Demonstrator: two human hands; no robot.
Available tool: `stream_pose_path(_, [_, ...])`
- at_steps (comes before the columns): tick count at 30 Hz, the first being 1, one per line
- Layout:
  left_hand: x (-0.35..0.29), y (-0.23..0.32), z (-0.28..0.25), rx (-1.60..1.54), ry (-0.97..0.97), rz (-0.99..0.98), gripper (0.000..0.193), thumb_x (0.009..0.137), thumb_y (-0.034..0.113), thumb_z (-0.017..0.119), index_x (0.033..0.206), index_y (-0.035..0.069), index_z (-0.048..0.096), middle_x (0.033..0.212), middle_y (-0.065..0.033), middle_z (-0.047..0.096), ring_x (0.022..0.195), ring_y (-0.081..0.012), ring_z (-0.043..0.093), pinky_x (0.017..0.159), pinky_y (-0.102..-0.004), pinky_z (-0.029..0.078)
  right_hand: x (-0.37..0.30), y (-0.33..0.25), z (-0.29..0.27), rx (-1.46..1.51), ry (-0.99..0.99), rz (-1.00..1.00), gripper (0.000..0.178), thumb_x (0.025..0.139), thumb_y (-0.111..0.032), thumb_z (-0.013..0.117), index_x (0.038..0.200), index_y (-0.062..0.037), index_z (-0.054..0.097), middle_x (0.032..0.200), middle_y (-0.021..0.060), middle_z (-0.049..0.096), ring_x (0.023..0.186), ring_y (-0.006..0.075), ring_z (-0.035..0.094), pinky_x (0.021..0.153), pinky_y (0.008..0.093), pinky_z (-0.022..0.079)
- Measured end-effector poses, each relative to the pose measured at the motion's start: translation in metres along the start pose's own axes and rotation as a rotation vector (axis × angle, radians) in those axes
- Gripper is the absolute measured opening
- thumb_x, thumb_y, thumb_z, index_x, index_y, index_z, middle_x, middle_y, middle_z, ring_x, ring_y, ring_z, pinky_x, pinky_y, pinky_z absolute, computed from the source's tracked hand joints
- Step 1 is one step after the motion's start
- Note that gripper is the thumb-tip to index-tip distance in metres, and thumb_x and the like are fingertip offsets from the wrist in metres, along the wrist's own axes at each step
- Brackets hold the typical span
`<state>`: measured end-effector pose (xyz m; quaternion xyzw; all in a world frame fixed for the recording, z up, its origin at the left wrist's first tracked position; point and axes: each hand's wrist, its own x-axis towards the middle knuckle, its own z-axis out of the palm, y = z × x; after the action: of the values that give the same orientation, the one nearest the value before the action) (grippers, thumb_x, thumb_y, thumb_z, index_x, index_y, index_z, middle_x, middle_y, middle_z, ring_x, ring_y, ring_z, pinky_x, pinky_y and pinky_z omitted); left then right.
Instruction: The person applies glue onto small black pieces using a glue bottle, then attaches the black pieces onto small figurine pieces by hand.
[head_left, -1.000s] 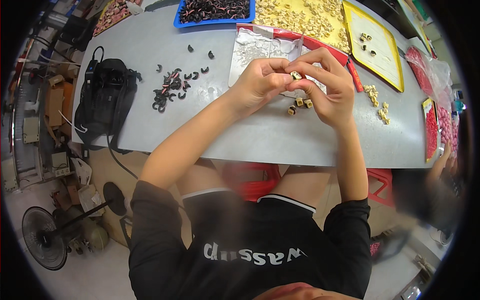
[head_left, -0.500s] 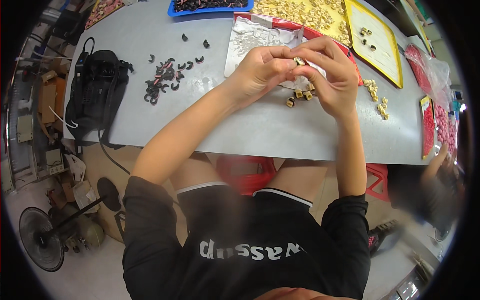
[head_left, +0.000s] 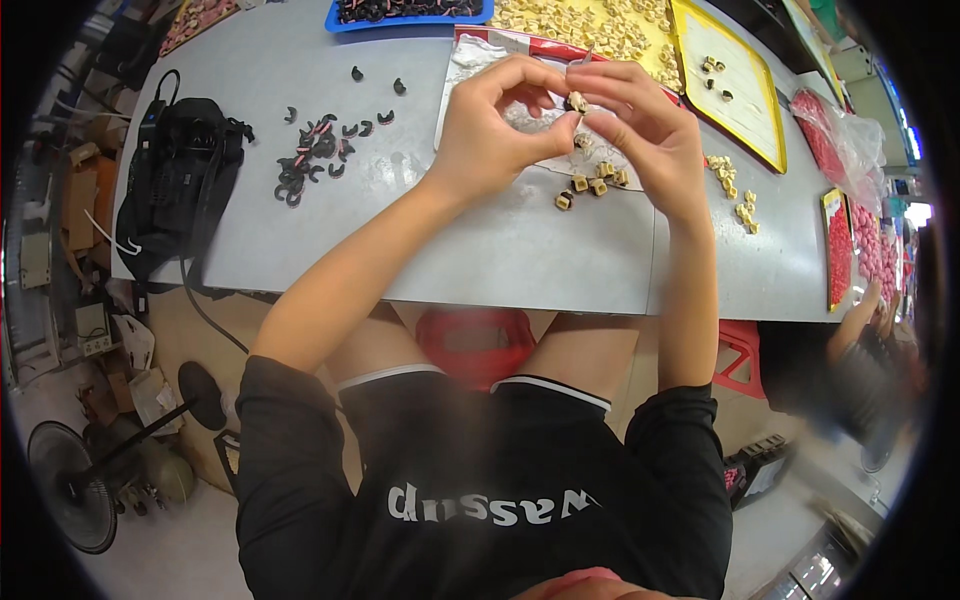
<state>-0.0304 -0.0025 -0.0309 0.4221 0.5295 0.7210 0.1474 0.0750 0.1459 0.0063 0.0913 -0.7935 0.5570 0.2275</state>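
Cream-and-black piece (head_left: 577, 102): small, blocky, pale with dark patches; located at the fingertips, above the near side of a red-edged white tray (head_left: 470, 62). Right hand (head_left: 660, 145): thumb and forefinger nearly closed, piece pinched between them. Left hand (head_left: 490, 125): thumb and forefinger curved in a wide loop, tips at the piece; cannot tell whether they grip it. Loose cream-and-dark cubes (head_left: 598, 187) lie just below the hands, hollow-looking, matte. White residue in the tray is rough and patchy.

Surface: grey, smooth table (head_left: 450, 260), faintly glossy. Left: heap of black crescents (head_left: 316, 145), some pink-edged; farther left, a black fabric bag (head_left: 175, 175). Far side: blue tray (head_left: 405, 24) of dark crescents and a yellow-rimmed tray (head_left: 735, 75) with a few pieces. Right: cream cluster (head_left: 722, 173), crumpled clear plastic (head_left: 850, 110).

Room: red stool (head_left: 480, 345) under the near edge, pedestal fan (head_left: 70, 485) at near left.

Versus one second ago: left thumb and forefinger, then close together, are spread wider; more loose cubes show below the hands.
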Motion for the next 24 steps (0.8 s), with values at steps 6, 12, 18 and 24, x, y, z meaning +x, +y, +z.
stream_pose_path(6, [0.002,0.004,0.005,0.488,0.169,0.425,0.027,0.062,0.004,0.074,0.086,0.007,0.063,0.089,-0.0029,0.064,0.075,-0.0154,0.059,0.065,-0.0271,0.049,0.000,0.003,-0.001,0.370,0.053,0.345,0.026,0.088,-0.012,0.064,0.111,0.0004,0.060,0.105,0.0079,0.064,0.099,0.0155,0.061,0.087,0.0305,0.051])
stream_pose_path(12, [0.009,0.011,0.005,0.588,0.138,0.600,0.032,0.058,0.003,0.073,0.086,0.008,0.060,0.093,-0.0046,0.062,0.084,-0.0234,0.057,0.074,-0.0333,0.047,0.003,0.000,-0.005,0.589,0.002,0.385,0.026,0.086,-0.007,0.065,0.110,0.0014,0.058,0.103,0.0084,0.064,0.095,0.0146,0.062,0.084,0.0298,0.053])
stream_pose_path(18, [-0.004,0.021,0.005,0.687,0.125,0.597,0.034,0.054,0.003,0.072,0.085,0.007,0.058,0.094,-0.0106,0.060,0.085,-0.0274,0.058,0.074,-0.0357,0.048,-0.002,-0.002,0.000,0.607,-0.100,0.461,0.030,0.083,-0.001,0.064,0.112,-0.0009,0.055,0.102,0.0082,0.064,0.095,0.0140,0.061,0.081,0.0260,0.051])
stream_pose_path(24, [-0.011,0.028,0.009,0.753,0.121,0.637,0.032,0.054,0.004,0.069,0.083,0.006,0.057,0.093,-0.0109,0.059,0.084,-0.0262,0.056,0.074,-0.0349,0.047,-0.005,-0.009,-0.001,0.674,-0.184,0.478,0.026,0.084,0.000,0.063,0.109,-0.0011,0.057,0.103,0.0077,0.064,0.097,0.0124,0.060,0.085,0.0260,0.048])
